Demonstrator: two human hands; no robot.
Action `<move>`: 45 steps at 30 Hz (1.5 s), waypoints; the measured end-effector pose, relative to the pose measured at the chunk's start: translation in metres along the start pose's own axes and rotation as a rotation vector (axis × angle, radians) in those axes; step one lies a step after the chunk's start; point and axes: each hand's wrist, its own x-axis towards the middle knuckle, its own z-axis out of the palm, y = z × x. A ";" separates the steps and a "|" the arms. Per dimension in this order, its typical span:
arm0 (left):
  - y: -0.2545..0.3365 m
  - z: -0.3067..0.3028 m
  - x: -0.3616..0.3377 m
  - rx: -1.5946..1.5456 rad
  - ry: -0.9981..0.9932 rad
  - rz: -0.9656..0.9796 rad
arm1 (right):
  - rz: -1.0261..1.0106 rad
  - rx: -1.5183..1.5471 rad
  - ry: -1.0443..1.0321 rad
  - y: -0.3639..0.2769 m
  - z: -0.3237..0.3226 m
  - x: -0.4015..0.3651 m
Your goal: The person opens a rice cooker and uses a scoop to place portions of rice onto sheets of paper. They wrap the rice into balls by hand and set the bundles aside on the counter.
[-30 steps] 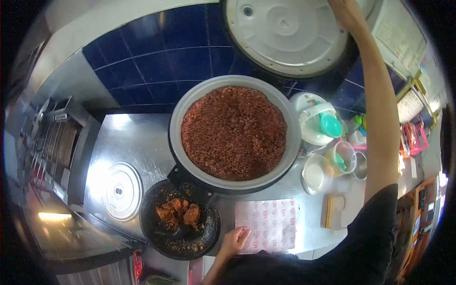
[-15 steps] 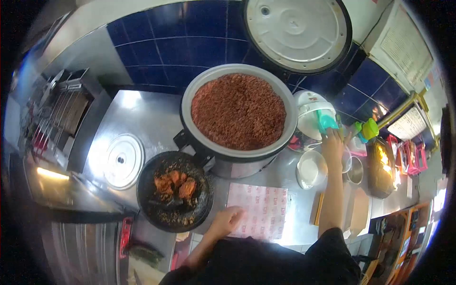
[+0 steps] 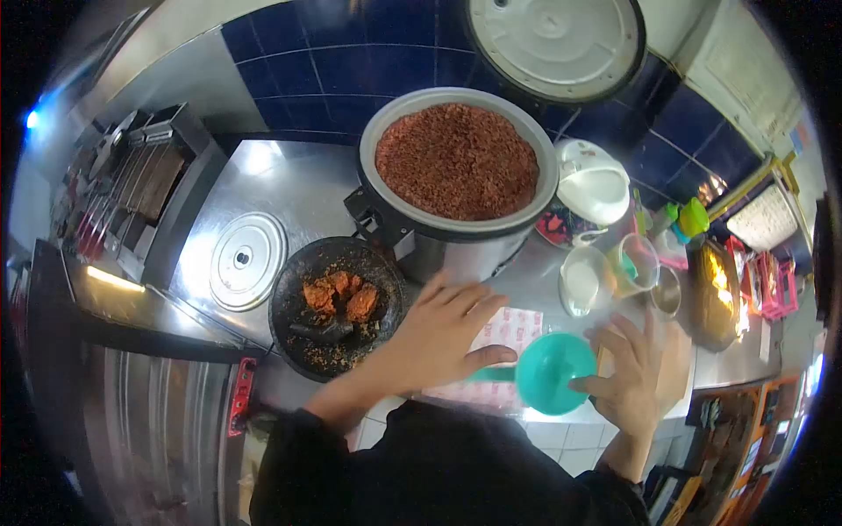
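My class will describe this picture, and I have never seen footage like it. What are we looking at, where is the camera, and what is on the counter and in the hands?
There is no machine: a person works with bare hands, and one head-worn camera looks down at them; its wide lens bends the edges. On the steel counter stand an open rice cooker full of reddish-brown rice, a dark stone mortar with orange paste, and a round metal lid. The left hand and right hand meet around a teal scoop by a patterned paper; the exact grip is blurred.
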 end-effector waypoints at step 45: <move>-0.189 0.075 0.187 0.465 -0.783 -0.281 | 0.499 0.875 0.153 0.056 0.232 0.104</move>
